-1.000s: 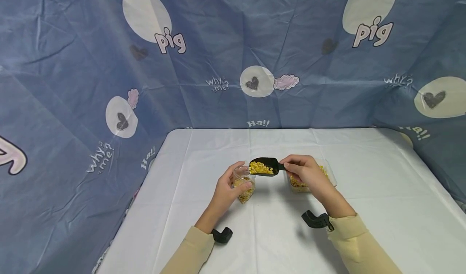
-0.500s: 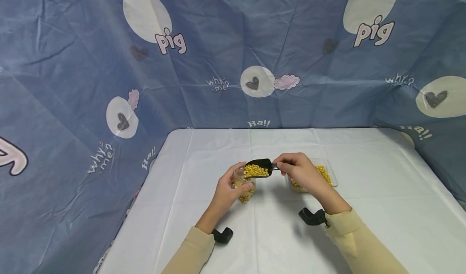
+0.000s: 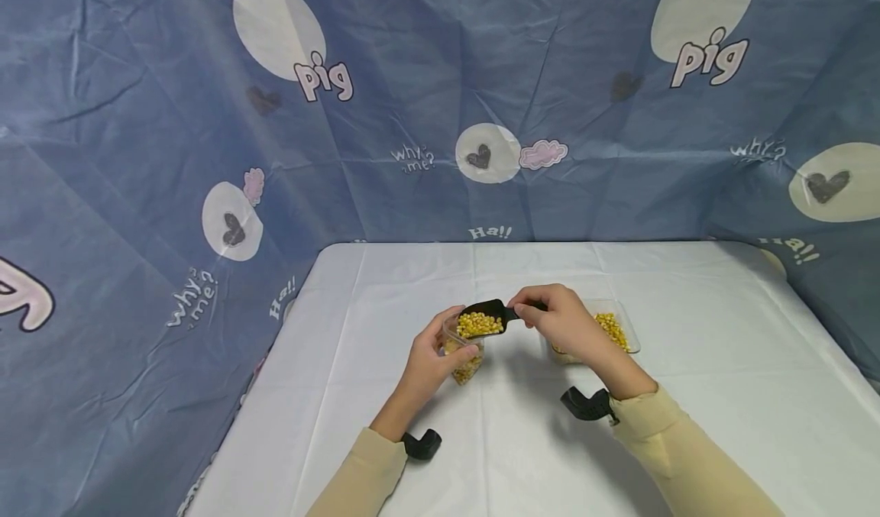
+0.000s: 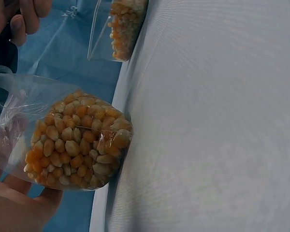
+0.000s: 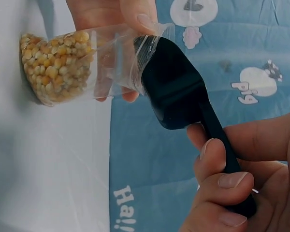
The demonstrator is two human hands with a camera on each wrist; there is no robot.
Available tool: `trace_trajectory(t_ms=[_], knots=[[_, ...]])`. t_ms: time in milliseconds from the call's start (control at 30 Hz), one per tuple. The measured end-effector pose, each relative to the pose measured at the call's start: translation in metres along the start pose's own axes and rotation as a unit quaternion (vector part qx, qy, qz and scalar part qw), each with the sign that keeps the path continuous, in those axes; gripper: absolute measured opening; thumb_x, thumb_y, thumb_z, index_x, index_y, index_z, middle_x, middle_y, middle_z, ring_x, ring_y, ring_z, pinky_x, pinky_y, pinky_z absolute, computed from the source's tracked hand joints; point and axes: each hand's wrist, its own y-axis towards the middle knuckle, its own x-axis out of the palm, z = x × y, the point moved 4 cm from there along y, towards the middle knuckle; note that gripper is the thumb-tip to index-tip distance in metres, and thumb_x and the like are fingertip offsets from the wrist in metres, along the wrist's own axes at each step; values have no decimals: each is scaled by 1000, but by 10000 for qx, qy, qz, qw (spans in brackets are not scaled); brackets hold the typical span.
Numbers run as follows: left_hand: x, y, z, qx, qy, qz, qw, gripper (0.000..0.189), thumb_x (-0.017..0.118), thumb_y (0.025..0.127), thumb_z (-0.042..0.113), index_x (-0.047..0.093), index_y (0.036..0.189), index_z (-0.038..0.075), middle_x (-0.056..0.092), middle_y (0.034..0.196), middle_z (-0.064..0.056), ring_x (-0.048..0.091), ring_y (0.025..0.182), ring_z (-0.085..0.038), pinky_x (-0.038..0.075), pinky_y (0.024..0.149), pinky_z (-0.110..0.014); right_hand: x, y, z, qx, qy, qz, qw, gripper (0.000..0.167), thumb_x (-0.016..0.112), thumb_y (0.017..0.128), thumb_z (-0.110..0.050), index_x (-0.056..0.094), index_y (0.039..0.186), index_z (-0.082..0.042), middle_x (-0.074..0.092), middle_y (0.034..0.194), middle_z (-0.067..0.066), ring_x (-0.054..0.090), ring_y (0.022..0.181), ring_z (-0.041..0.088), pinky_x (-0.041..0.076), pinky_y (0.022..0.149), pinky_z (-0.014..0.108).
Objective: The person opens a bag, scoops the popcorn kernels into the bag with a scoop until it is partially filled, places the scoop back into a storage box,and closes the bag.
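Observation:
My left hand (image 3: pixel 429 357) grips a clear plastic bag (image 4: pixel 79 140) near its mouth, thumb on one side and fingers on the other. Corn kernels (image 5: pixel 58 65) fill the bag's lower part, which stands on the table. My right hand (image 3: pixel 560 322) holds a black scoop (image 5: pixel 176 87) by its handle, fingers curled round it. Yellow kernels (image 3: pixel 479 324) lie in the scoop. In the right wrist view the scoop's front edge is inside the bag's mouth, tilted slightly toward it.
Behind my right hand stands a clear rectangular container (image 3: pixel 630 332) with more corn kernels. A white cloth covers the table (image 3: pixel 385 288). A blue printed curtain (image 3: pixel 412 196) hangs at the back and sides.
My right hand has moved left with the loaded scoop, bringing its front edge from beside the bag into the bag's mouth. The left hand and bag have barely moved.

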Motion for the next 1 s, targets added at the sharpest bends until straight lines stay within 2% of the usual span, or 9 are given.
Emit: trace_trajectory(t_ms=[267,500,733,1000], knots=[[0,-1,2,-40,37,-6,10000,63,79,89,32,50,145,35,54,143,8,54,128,-16,36,110,-54,4,0,-7,-126,-218,-102,9996,17,61,101,-19,77,105,-19,64,77,2,57,67,22,47,63,39],[1,0,2,-20,-25,-56,10000,63,79,90,31,49,146,35,54,142,6,54,127,-16,37,108,-54,7,-1,-18,-188,-388,-80,9990,17,61,101,-17,77,106,-19,63,74,-2,56,63,21,46,60,38],[1,0,1,93,-41,-35,9999,66,79,89,30,51,147,18,57,139,6,57,121,-18,42,102,-52,10,0,-21,-323,-694,-16,9971,17,62,100,-16,77,104,-19,59,64,-5,50,55,16,43,59,36],[0,1,-1,189,-59,110,9997,59,83,86,28,58,139,26,61,135,5,58,121,-18,39,105,-54,17,-5,-25,-439,-763,22,9961,17,60,101,-17,76,108,-18,72,92,-4,55,61,15,45,61,37]])
